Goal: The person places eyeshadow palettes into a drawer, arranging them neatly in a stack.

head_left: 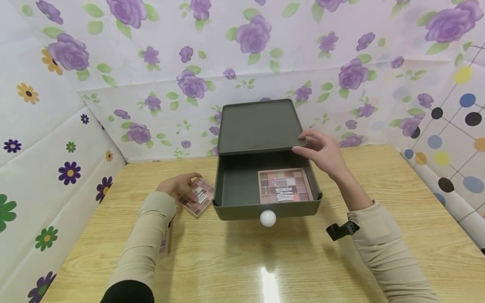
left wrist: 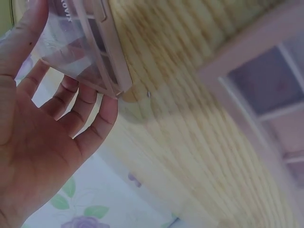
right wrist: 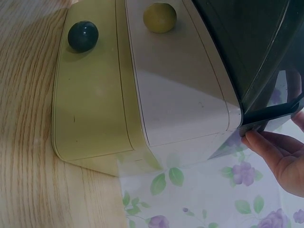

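My left hand (head_left: 177,185) holds a pink eyeshadow palette (head_left: 200,199) left of a small drawer unit. In the left wrist view, the thumb lies over its clear cover and the fingers are at its lower edge. My right hand (head_left: 323,152) pinches the front right corner of the unit's dark green top (head_left: 259,128), thumb at the edge, fingers above. The dark green drawer (head_left: 240,179) below is pulled out, with a white knob (head_left: 267,218) on its front. A second eyeshadow palette (head_left: 285,185) lies in the drawer's right side.
Another palette (head_left: 163,245) lies on the wooden table (head_left: 227,269), partly under my left forearm. Below the green drawer, the right wrist view shows a white drawer (right wrist: 185,85) and a yellow drawer (right wrist: 95,104). A flower-patterned sheet (head_left: 151,122) stands behind.
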Demonstrator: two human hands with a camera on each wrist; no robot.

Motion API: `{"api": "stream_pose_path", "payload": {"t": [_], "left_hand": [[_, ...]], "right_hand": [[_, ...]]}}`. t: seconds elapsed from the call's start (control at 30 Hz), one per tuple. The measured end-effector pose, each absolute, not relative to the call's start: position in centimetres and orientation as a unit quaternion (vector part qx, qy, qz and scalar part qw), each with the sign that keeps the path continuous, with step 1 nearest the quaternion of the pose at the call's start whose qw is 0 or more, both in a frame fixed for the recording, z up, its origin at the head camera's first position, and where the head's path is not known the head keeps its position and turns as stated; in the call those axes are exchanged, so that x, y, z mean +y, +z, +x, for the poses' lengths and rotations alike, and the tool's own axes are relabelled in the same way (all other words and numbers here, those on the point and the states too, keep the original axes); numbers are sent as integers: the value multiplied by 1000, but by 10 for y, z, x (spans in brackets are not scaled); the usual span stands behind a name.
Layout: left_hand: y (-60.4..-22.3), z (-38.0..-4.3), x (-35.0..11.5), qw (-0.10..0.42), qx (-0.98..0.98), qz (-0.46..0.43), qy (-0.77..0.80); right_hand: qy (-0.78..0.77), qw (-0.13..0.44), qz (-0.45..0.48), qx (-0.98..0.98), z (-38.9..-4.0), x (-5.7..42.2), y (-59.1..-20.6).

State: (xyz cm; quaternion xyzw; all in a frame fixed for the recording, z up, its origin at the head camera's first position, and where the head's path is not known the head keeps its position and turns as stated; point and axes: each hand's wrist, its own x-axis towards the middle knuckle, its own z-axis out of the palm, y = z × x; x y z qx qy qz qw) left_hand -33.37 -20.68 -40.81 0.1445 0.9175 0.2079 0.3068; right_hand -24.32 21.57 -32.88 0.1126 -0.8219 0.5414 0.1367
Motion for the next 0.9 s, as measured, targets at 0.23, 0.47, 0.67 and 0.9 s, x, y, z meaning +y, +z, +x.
{"api": "stream_pose_path", "payload": {"t": [0.23,0.47,0.67,0.9], "left_hand": [[-410,-332,-208,284,925,157,197],[-406,-328,-214,234,933,173,211],[-409,-328,-218,200,934,174,238],[-408,-326,-218,212,940,149,221]], "right_hand": [[539,136,109,-824,-243,216,-328],[541,133,110,-823,-244,217,-328],[542,132,108,-823,-244,218,-328],[540,132,110,-824,-243,216,-328]]}}
